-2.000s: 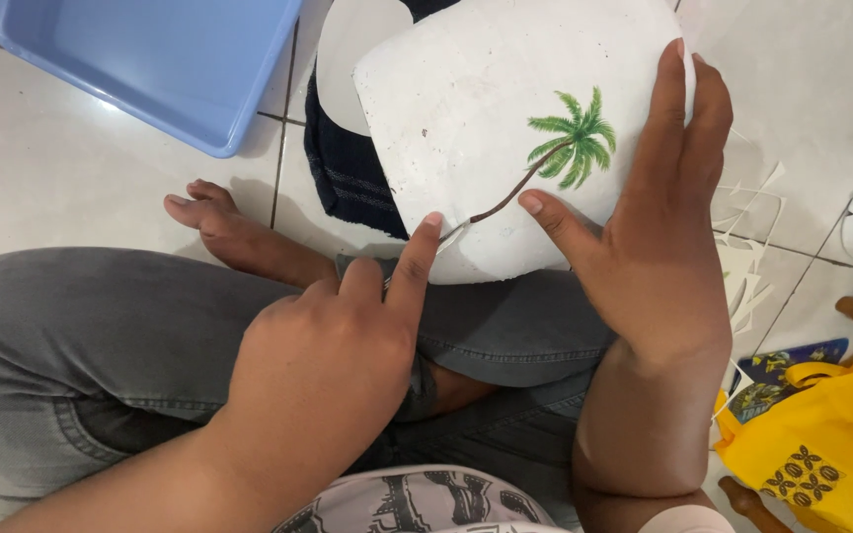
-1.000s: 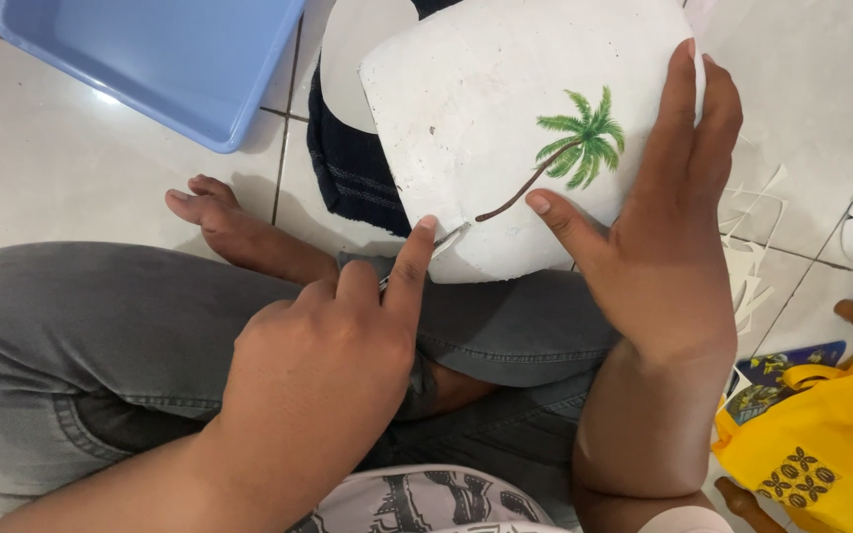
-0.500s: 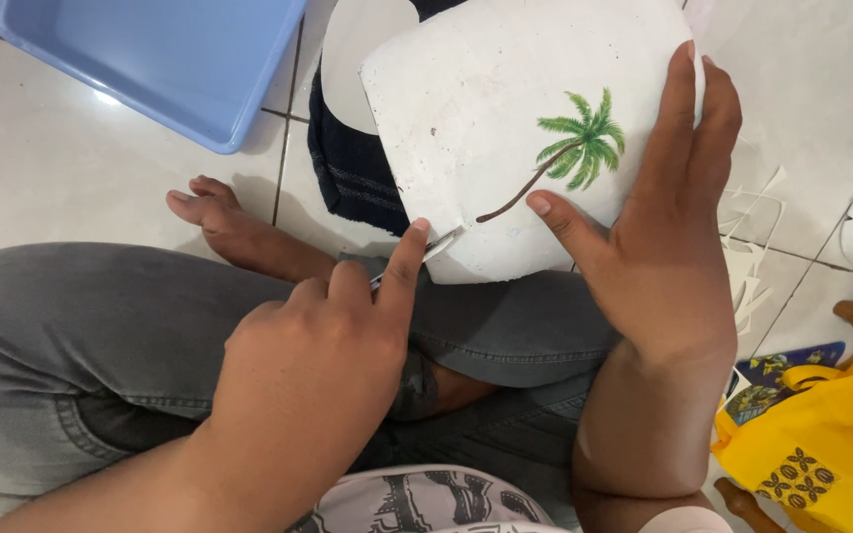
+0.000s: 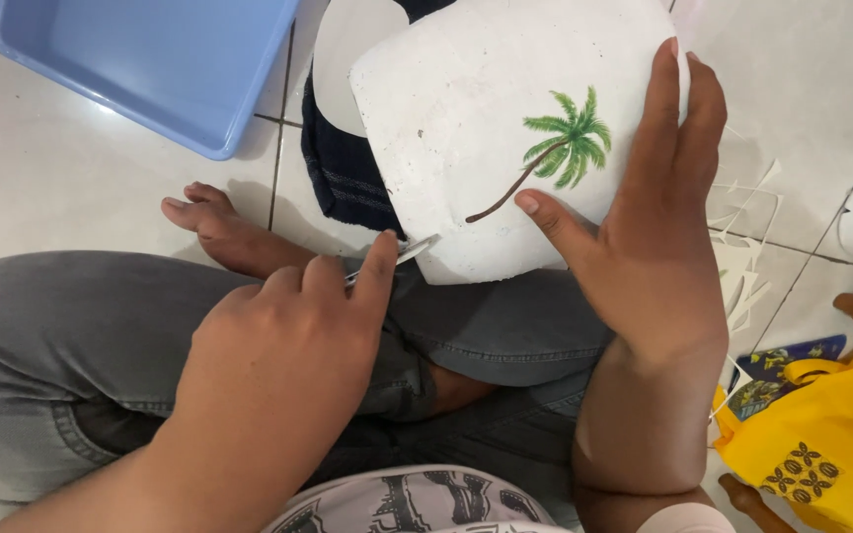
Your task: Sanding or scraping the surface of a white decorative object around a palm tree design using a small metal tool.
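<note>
Sitting cross-legged on white tiled floor [image 4: 71, 188], grey trousers [image 4: 61, 336] filling lower frame, one bare foot [image 4: 214, 229] out to the left. Blue plastic tub [image 4: 150, 59] upper left, same place as two seconds ago. White foam slab [image 4: 486, 118] with painted green palm tree [image 4: 560, 148] propped over the knee, resting partly on dark folded cloth [image 4: 343, 168]; slab sits a little higher and further right than two seconds ago, tree shifted with it. Yellow bag [image 4: 831, 444] lower right, white offcuts [image 4: 742, 257] beside it on the tiles; unchanged. Right hand [image 4: 644, 247] clasped on slab's right edge, fingers over the top face, thumb just below the trunk; hold same as before. Left hand [image 4: 283, 345] closed round thin metal blade [image 4: 402, 252], index finger laid along it. Blade tip at slab's lower left edge, touching; half a second ago placed slightly further right along that edge, a second ago nearer the trunk base.
</note>
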